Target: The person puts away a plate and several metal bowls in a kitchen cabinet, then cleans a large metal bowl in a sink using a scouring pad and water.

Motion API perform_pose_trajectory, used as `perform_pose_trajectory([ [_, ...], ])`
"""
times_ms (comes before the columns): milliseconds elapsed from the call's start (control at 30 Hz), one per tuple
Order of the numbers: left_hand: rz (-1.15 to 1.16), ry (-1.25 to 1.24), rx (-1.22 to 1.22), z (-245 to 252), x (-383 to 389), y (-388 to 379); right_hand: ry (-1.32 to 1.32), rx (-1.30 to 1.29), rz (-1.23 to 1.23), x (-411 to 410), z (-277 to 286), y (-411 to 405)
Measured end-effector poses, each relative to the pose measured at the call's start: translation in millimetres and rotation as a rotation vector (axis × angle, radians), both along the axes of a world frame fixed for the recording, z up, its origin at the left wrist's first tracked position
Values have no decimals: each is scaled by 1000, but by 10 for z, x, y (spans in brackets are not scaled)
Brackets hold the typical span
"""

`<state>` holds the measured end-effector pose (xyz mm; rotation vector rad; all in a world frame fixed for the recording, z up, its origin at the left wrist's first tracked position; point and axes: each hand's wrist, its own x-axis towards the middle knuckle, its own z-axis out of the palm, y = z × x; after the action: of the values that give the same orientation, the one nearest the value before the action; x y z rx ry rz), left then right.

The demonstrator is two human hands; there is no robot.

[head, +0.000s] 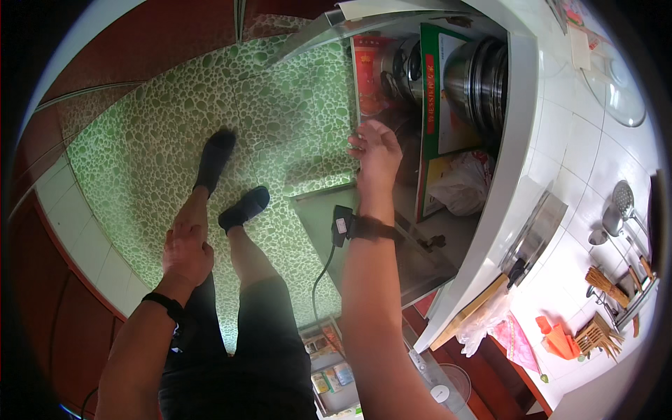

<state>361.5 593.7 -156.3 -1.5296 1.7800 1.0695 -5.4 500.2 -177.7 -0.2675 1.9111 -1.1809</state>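
My right hand [375, 149] reaches to the edge of an open lower cabinet, its fingers curled over the near side; whether it grips anything is hidden. Beside it stand a red box [367, 63] and a green and white cardboard box [429, 105]. Stainless steel pots [475, 79] lie deeper in the cabinet, with a white plastic bag [464, 184] below them. My left hand [188, 254] hangs above my leg, with nothing visible in it. Both wrists wear black bands, and a cable runs from the right one.
A cabinet door [320, 210] with a glass-like panel stands open below my right wrist. The white counter edge [517, 157] curves above the cabinet. A wooden board [472, 310], a metal lid [535, 236] and hanging ladles [613, 218] are at the right. My feet stand on a green pebble-patterned floor [278, 121].
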Motion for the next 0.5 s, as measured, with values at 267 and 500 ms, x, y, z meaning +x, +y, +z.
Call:
perform_pose_trajectory([
  [267,-11,-66,84,9,-18,-86,-11,11,-41,-75,-66,78],
  [500,-58,-13,52,-9,-18,-120,-24,-24,-31,-212,-126,-24],
])
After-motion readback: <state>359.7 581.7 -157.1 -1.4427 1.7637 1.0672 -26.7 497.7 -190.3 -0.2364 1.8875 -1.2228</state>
